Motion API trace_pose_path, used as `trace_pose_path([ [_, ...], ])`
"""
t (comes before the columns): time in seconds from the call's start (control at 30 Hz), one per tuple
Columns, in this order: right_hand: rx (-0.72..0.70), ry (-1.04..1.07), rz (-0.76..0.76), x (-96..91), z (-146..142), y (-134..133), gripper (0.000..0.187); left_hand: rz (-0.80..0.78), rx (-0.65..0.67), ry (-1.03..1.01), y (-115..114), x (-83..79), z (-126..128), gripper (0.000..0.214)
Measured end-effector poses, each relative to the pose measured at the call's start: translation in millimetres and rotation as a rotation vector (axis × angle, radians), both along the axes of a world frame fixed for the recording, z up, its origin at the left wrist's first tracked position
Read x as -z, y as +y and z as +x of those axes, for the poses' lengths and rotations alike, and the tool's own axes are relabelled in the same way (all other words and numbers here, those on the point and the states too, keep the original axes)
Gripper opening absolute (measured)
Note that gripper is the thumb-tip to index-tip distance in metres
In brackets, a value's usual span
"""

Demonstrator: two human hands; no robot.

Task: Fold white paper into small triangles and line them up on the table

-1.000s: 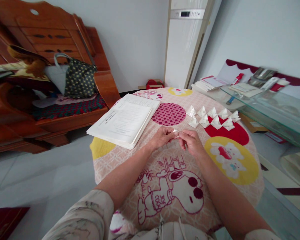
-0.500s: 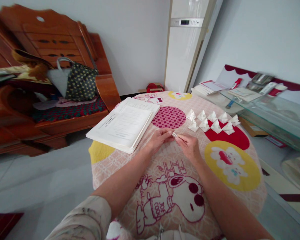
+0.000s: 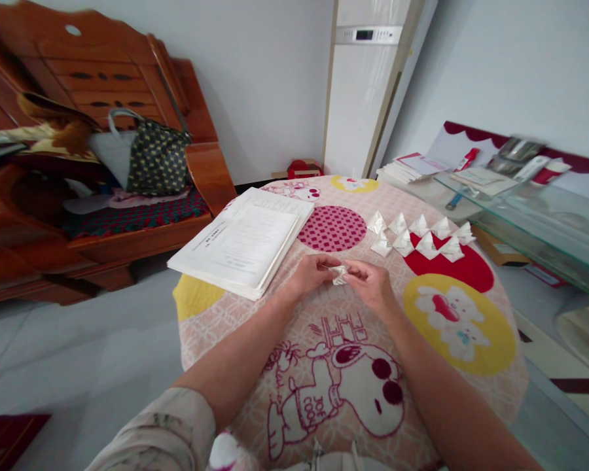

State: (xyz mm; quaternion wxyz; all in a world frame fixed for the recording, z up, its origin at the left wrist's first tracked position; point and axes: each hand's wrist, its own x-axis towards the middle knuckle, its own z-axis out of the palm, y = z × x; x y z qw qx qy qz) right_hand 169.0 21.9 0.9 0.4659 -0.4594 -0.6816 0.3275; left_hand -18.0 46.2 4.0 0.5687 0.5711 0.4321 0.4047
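Note:
Between my fingertips is a small piece of folded paper, white with print on it. My left hand pinches its left side, and my right hand pinches its right side. The fingers of both hands are closed, partly covering the paper. Beyond my right hand, several folded paper pieces stand in two rows, white and pointed. A thick stack of printed paper sheets lies to the left of my hands.
A patterned cloth covers the round table. On the right is a glass shelf with papers, a metal bowl and a red-and-white cup. A wooden bench holding a dotted bag stands at the left.
The folded paper has turned from a narrow, edge-on strip to a wider shape with its faces showing. Both hands have shifted slightly, and the fingers have a different hold on it.

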Motion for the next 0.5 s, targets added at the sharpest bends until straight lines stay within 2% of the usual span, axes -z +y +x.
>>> trace_pose_path([
  [0.17,0.047,-0.118,0.097,-0.6,4.3,4.3,0.028,0.244,-0.035,0.389,1.0,5.4,-0.9,0.038],
  [0.3,0.075,-0.215,0.173,-8.0,5.6,1.9,0.014,0.455,-0.109,0.524,-0.9,0.1,-0.9,0.054],
  [0.4,0.07,-0.227,0.216,-12.4,4.0,-0.2,0.011,0.552,-0.105,0.573,-1.2,-7.4,-2.7,0.045],
  [0.5,0.031,-0.215,0.207,-9.6,0.8,1.5,0.012,0.576,-0.01,0.589,-0.3,-11.4,-4.8,0.031],
])
